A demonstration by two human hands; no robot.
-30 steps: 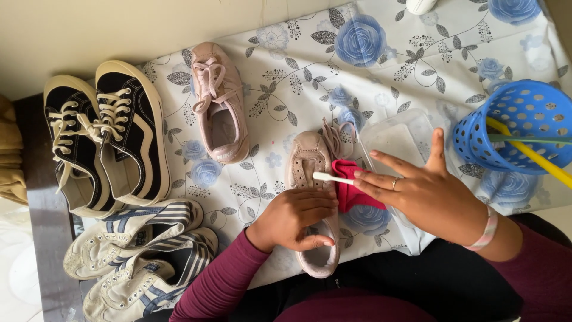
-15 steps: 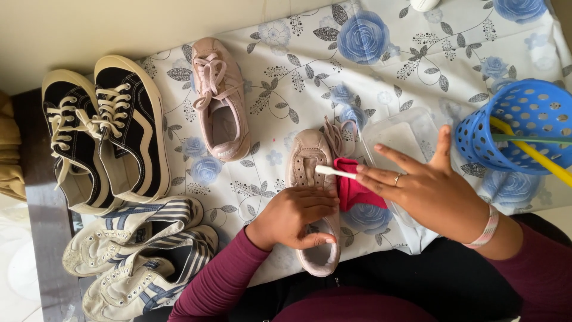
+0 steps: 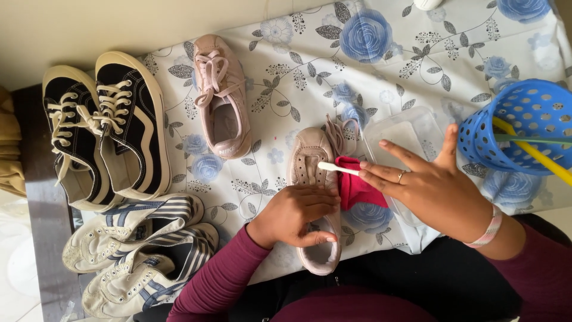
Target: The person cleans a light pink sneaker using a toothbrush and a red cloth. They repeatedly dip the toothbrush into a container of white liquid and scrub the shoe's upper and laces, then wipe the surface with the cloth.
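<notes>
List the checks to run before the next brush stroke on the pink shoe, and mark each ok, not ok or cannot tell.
1. Left hand steadies the pink shoe: ok.
2. Right hand grips the white brush: ok.
3. Brush head touches the shoe's upper: ok.
4. Red cloth lies beside the shoe, within reach: ok.
5. Floral cloth covers the table under the shoe: ok.
6. Brush is wet: cannot tell.
</notes>
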